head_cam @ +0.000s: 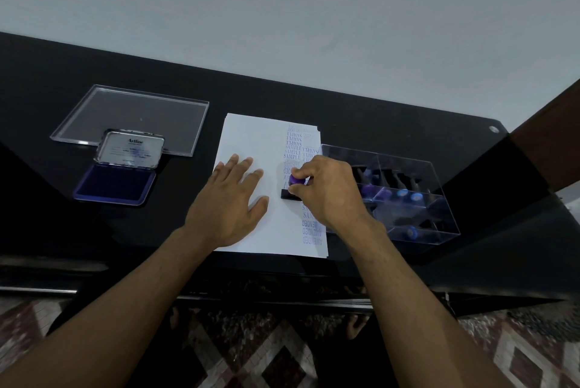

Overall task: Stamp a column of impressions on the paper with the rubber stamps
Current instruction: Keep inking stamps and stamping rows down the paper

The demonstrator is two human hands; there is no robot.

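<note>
A glossy black surface (376, 117) backs onto a plain pale wall (282, 4) — patterned floor (282, 356) below its near edge. The left hand (230, 204) lies spread flat on the paper (251, 136). Just right of it, the right hand (326, 188) pinches a purple-knobbed stamp (293, 188) down on the printed column (293, 149). Beyond the right hand sits a clear box (433, 186) of stamps; well left of the left hand — an open ink pad (116, 183).

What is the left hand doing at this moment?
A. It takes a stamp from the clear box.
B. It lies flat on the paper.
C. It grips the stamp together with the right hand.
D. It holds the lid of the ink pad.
B: the left hand lies open on the paper, fingers spread, while the right hand alone grips the stamp.
</note>
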